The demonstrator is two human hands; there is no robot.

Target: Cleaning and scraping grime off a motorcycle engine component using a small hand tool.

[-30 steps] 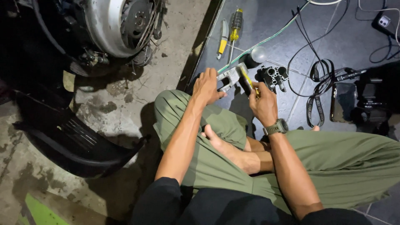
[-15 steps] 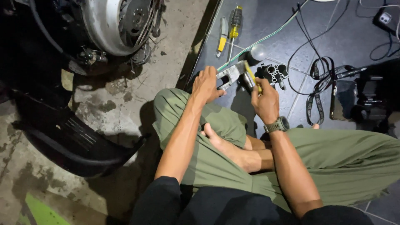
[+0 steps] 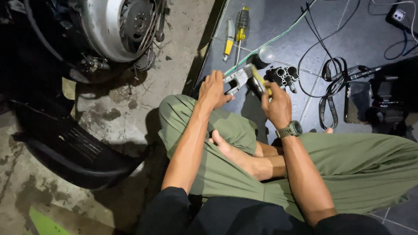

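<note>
I sit cross-legged in green trousers on the floor. My left hand [image 3: 213, 90] grips a small grey metal part [image 3: 237, 78] just above my left knee. My right hand [image 3: 275, 104], with a watch on the wrist, holds a yellow-and-black handled tool [image 3: 260, 80] whose tip meets the metal part. Both hands hover at the edge of a dark mat [image 3: 278, 26].
On the mat lie a yellow-handled screwdriver [image 3: 241, 24], a yellow utility knife [image 3: 229, 40], a black multi-hole part [image 3: 284, 76], a small bulb [image 3: 266, 54], cables [image 3: 331, 82] and a phone [image 3: 358, 101]. A scooter wheel [image 3: 117, 26] and black bodywork [image 3: 65, 143] stand on the concrete at left.
My hands stay together on the metal part; the right hand has shifted the tool slightly against it. The view has barely moved.
</note>
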